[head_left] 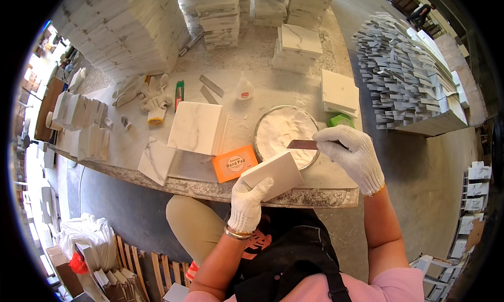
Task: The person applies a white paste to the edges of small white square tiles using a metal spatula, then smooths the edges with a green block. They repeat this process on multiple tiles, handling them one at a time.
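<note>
My left hand [249, 199], in a white knit glove, grips a white stone tile [274, 177] by its left end, tilted at the table's front edge. In my gloved right hand [349, 149] is a thin metal scraper blade [302, 144], its tip pointing left over a round bowl [259, 127] of white paste [286, 126]. The blade is apart from the tile. Just left of the tile lies an orange hand pad [234, 164]. Behind that stands a stack of veined square tiles [196, 127], with one more tile [157, 160] leaning near its left corner.
A small squeeze bottle [244, 87], loose metal blades [211, 86], a green cutter [179, 93] and spare gloves [155, 98] lie farther back. A green block [341, 121] sits by a tile pile [339, 92] at right. Tall tile stacks [123, 29] fill the back. A person [421, 13] is far off.
</note>
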`<action>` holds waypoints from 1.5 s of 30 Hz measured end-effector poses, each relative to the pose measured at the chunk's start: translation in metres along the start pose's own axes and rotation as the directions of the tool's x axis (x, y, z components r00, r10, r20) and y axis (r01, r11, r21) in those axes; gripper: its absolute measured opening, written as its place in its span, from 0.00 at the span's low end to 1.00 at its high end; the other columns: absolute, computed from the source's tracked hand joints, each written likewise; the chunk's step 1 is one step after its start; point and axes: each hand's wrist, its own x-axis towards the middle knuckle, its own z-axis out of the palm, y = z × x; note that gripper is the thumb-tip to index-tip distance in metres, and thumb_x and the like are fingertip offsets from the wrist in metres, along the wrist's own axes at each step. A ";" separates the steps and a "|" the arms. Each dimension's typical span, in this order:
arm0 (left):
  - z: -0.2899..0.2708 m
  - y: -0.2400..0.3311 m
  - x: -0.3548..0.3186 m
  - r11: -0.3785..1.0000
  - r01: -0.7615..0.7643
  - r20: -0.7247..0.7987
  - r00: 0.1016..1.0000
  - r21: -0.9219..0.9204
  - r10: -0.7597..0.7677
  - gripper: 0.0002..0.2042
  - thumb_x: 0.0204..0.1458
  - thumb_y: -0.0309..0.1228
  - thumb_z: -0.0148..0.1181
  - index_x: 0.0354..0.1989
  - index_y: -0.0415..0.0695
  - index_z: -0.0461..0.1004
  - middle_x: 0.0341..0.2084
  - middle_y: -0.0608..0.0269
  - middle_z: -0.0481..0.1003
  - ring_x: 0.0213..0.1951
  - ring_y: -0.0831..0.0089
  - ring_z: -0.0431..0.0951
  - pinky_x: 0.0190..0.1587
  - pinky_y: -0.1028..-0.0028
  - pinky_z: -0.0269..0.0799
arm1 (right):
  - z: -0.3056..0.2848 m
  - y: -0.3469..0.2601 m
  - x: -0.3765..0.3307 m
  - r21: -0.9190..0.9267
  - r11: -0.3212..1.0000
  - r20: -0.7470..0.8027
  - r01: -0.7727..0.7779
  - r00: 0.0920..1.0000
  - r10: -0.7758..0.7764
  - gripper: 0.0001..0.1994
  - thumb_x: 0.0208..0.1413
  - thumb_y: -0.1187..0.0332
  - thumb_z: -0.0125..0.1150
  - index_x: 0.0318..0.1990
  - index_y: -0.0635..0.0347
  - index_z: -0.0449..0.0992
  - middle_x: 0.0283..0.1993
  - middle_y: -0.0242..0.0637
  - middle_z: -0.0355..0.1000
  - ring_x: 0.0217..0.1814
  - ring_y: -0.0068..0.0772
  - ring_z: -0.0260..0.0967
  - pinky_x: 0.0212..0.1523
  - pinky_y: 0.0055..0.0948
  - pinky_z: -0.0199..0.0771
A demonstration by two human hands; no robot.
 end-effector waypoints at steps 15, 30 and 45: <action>-0.001 0.004 0.000 0.990 -0.023 0.017 1.000 -0.139 0.026 0.20 0.57 0.21 0.65 0.59 0.33 0.73 0.51 0.55 0.79 0.52 0.69 0.79 0.58 0.69 0.73 | 0.014 0.032 0.022 -0.063 0.978 0.012 -0.198 0.980 0.199 0.09 0.58 0.70 0.64 0.43 0.63 0.84 0.34 0.36 0.81 0.36 0.23 0.76 0.40 0.24 0.74; 0.028 0.030 0.025 0.987 -0.149 0.037 0.988 -0.068 0.151 0.20 0.56 0.22 0.68 0.57 0.35 0.74 0.49 0.58 0.80 0.50 0.72 0.80 0.56 0.70 0.75 | -0.007 0.017 0.028 0.326 0.866 0.051 -0.379 0.922 0.384 0.11 0.58 0.69 0.64 0.45 0.65 0.83 0.31 0.29 0.76 0.26 0.17 0.66 0.27 0.20 0.66; 0.027 0.028 0.024 0.983 -0.183 0.062 0.981 0.023 0.182 0.20 0.56 0.25 0.70 0.57 0.34 0.75 0.48 0.57 0.81 0.50 0.72 0.80 0.55 0.71 0.76 | -0.017 -0.035 0.017 0.292 0.916 -0.035 -0.276 0.954 0.298 0.11 0.58 0.70 0.66 0.46 0.64 0.84 0.33 0.30 0.78 0.28 0.16 0.69 0.29 0.19 0.69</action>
